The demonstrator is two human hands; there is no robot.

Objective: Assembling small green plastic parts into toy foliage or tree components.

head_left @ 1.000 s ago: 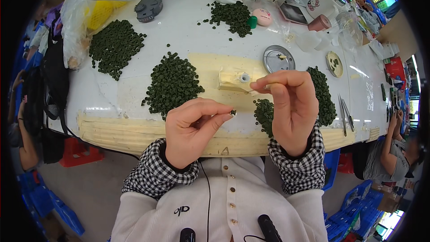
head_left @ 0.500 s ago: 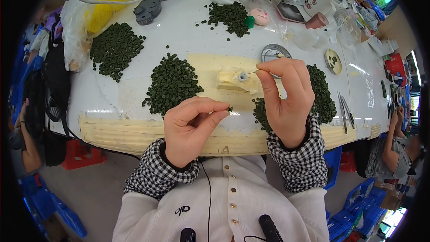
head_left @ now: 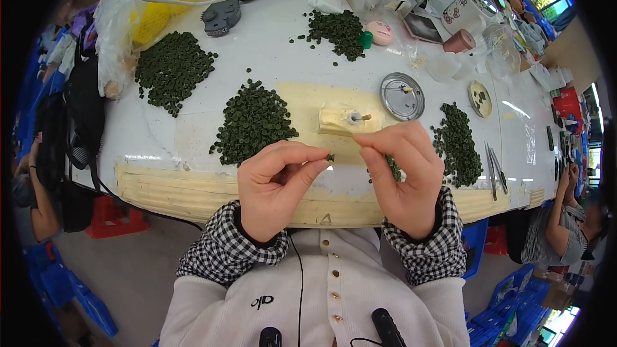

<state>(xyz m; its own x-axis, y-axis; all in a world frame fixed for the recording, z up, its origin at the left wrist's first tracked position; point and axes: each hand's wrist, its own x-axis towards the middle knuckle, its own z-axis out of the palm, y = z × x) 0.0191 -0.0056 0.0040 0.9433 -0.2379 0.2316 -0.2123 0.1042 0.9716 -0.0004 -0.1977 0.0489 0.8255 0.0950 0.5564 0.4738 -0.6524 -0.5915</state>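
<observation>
My left hand (head_left: 273, 186) pinches a small dark green disc-shaped piece (head_left: 330, 157) between thumb and forefinger, low over the table. To its right, my right hand (head_left: 405, 177) has thumb and forefinger brought together in a pinch; what is between them, if anything, is too small to make out. Just beyond the right fingertips sits a cream-coloured taped block (head_left: 334, 119) holding a small pale tube. A short brown-tipped stick (head_left: 366, 117) leans out of the tube. Loose green pieces (head_left: 393, 168) lie partly hidden behind the right hand.
Heaps of green pieces lie at left (head_left: 254, 122), far left (head_left: 172, 71), back (head_left: 337, 32) and right (head_left: 457, 148). A round metal dish (head_left: 403, 97) stands behind the block. Tweezers (head_left: 493, 170) and a small cream lid (head_left: 479, 97) are at right. Bags and a mug (head_left: 466, 13) crowd the back.
My right hand has come down and nearer the left hand, away from the tube. The stick it held at the tube now leans there on its own. The left hand has hardly moved.
</observation>
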